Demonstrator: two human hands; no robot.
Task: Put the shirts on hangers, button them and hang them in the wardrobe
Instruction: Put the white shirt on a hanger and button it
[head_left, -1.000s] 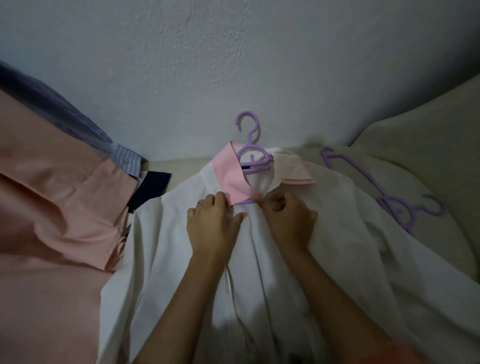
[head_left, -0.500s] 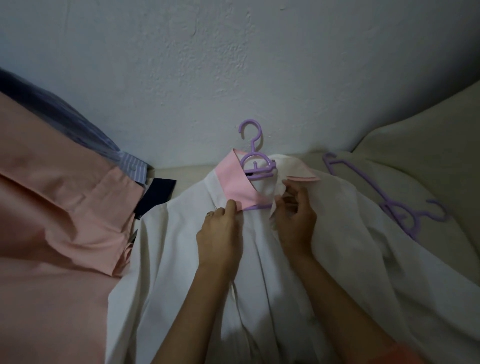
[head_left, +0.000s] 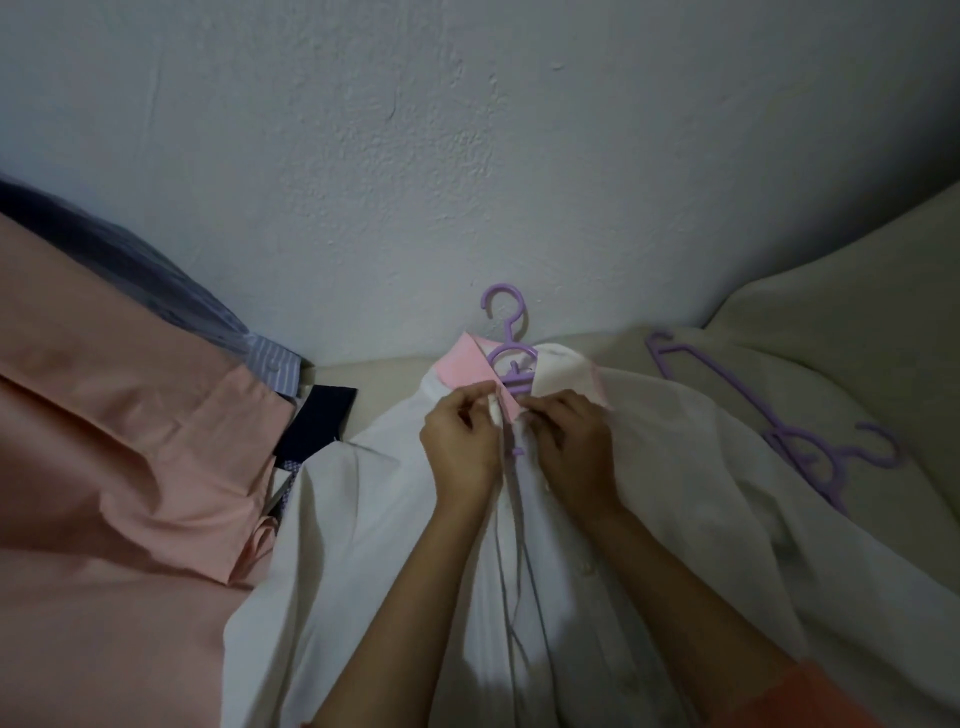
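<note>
Here, the white cotton shirt with a pink-lined collar (head_left: 675, 493) lies front-up across the pale cloth-covered surface (head_left: 857, 322), filling the middle and lower part of the view; its neck points toward twelve o'clock, where the hook of the lilac plastic hanger (head_left: 511, 353) inside it pokes out against the white plastered wall (head_left: 467, 156); the front is unbuttoned below the collar, a dark gap running down toward six o'clock. The left hand (head_left: 460, 447) pinches the left front edge just under the pink collar flap, fingers curled on the cloth; the right hand (head_left: 569, 447) pinches the opposite edge, fingers likewise curled; the two meet at the top of the placket, knuckles nearly touching. At three o'clock a second lilac plastic hanger (head_left: 810, 447) lies flat on the pale surface, just beside the shirt's shoulder. At nine o'clock a salmon-pink garment (head_left: 114, 467) is heaped; a blue striped shirt (head_left: 270, 358) and a dark navy cloth (head_left: 322, 415) lie at its far edge.
</note>
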